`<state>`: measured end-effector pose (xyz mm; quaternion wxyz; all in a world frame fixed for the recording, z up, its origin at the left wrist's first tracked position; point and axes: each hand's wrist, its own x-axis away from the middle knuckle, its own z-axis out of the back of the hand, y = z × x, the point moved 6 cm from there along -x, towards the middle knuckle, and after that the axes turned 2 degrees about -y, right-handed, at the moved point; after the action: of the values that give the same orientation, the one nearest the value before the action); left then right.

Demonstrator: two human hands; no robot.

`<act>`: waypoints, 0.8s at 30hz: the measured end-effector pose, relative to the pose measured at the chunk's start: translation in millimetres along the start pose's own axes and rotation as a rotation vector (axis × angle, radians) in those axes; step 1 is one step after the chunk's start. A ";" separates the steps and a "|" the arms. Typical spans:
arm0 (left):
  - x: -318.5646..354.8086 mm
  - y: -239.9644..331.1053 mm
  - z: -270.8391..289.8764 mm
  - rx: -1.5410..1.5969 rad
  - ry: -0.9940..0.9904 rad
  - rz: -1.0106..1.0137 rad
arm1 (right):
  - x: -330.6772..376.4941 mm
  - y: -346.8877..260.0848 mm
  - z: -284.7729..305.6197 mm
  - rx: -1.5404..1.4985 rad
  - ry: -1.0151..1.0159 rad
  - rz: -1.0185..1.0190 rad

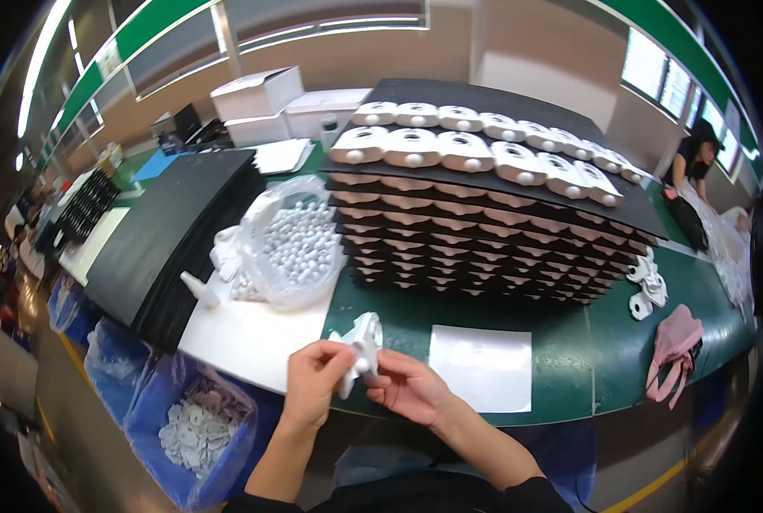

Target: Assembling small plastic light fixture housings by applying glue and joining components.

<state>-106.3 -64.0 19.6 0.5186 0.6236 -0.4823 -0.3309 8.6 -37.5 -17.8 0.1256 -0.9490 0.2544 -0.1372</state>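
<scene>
Near the front edge of the table, both hands hold one white moulded plastic part [367, 332], tilted up on its edge. My left hand [311, 383] pinches its left side between thumb and fingers. From the right, my right hand [411, 386] grips the lower right side with curled fingers. A small rounded white knob shows on the part between my hands; whether it is separate cannot be made out. Beyond my left hand, a clear plastic bag [257, 224] holds many small white balls [300, 244]. Beside it stands a white nozzle bottle [198, 289].
A tall stack of black sheets [484, 184] layered with white parts [413, 147] fills the far middle. Black sheets [172, 231] pile up at left, above blue-lined bins [198, 427]. A white sheet [481, 368], loose parts [649, 286] and pink cloth [677, 346] lie rightward. Another person [698, 162] works far right.
</scene>
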 end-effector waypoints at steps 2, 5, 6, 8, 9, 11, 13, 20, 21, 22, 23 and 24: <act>-2.8 13.9 17.3 -0.104 0.138 -0.138 | 9.6 -2.6 -12.5 0.142 -0.014 -0.024; -9.7 55.7 46.2 -0.330 0.371 -0.411 | 44.4 -27.1 -34.5 0.382 -0.087 0.054; -8.6 68.5 62.5 -0.404 0.465 -0.543 | 61.1 -46.4 -46.7 0.615 0.003 0.180; -0.7 93.3 75.1 -0.441 0.605 -0.758 | 96.5 -92.3 -63.5 0.970 -0.011 0.511; 1.1 101.0 77.0 -0.438 0.587 -0.881 | 119.9 -118.9 -77.3 1.158 0.043 0.678; -1.1 97.5 81.1 -0.632 0.563 -0.808 | 159.8 -168.1 -100.9 1.299 0.219 1.057; -17.4 77.9 71.7 -0.779 0.399 -0.688 | 203.0 -212.9 -121.7 1.422 0.386 1.449; -45.8 23.3 67.4 -0.624 0.226 -0.383 | 247.3 -340.2 -98.9 1.562 0.902 1.213; -45.4 24.9 62.9 -0.559 0.240 -0.382 | 243.6 -347.1 -91.9 1.532 0.888 1.128; -49.6 21.1 56.3 -0.494 0.197 -0.373 | 242.4 -349.7 -87.7 1.547 0.934 1.045; -51.9 18.0 41.9 -0.374 0.155 -0.282 | 244.0 -351.3 -88.8 1.545 0.945 1.048; -51.9 15.9 27.6 -0.257 0.121 -0.191 | 239.0 -351.6 -89.9 1.635 0.979 0.980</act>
<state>-152.0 -24.0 23.7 0.5885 0.6140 -0.3423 -0.3994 336.1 118.7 221.2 0.6488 -0.2132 0.4614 -0.5663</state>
